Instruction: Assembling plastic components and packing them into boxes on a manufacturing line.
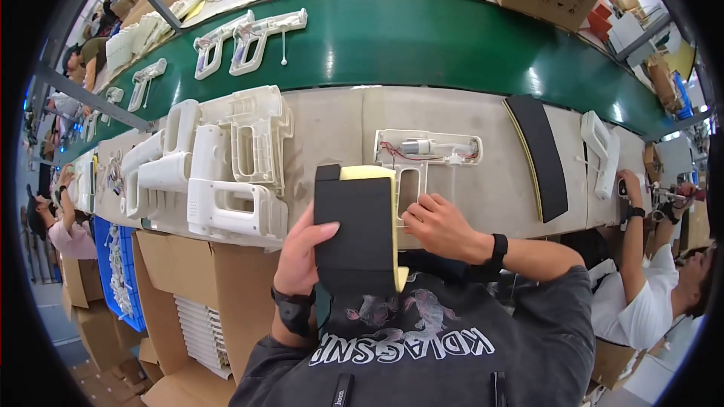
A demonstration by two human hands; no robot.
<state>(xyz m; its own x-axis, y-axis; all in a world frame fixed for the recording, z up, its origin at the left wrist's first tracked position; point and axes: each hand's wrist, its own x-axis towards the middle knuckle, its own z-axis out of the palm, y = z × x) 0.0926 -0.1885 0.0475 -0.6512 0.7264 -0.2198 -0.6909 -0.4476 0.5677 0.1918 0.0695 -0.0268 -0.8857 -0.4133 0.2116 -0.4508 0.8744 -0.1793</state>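
Observation:
My left hand (298,252) grips a block of black foam pads (353,230) with yellow backing paper along its top and right edges. The thumb lies across the black face. Just right of the block, my right hand (445,227) has its fingers curled and pressed together; whatever they pinch, if anything, is hidden. Beyond that hand lies an open white plastic housing half (461,152) with a small motor (417,146) and red wires inside. Part of its handle is behind the fingers. Farther right, a long curved stack of black foam (539,158) with a yellowish edge rests on the table.
White housings (234,207) are piled on the table at left. A green conveyor belt (422,38) runs behind, carrying several white assemblies (260,41). A cardboard box (177,267) with stacked white parts stands at lower left, beside a blue crate (124,279). A co-worker (641,286) sits at right.

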